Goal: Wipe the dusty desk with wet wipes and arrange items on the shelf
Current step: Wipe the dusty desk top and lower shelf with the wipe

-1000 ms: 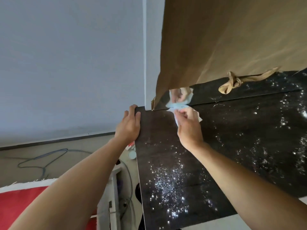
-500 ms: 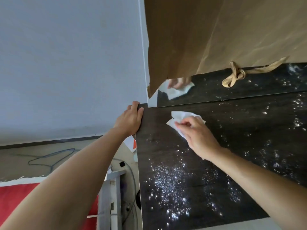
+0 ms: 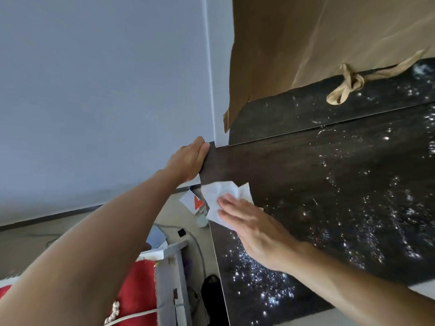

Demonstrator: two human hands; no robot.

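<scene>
Loads of shiny dust specks are seen on the near part of the dark desk (image 3: 329, 196). A white wipe (image 3: 220, 198) is pressed flat at the desk's left edge by the right hand (image 3: 254, 229), fingers straight, nothing gripped. Further back, the desk's corner is gripped by the left hand (image 3: 188, 158). Behind that, a brown paper bag (image 3: 306, 43) is parked.

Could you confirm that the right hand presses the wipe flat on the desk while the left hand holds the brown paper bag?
No: in the head view the left hand grips the corner of the desk, not the brown paper bag. The right hand does press the wipe flat.
</scene>
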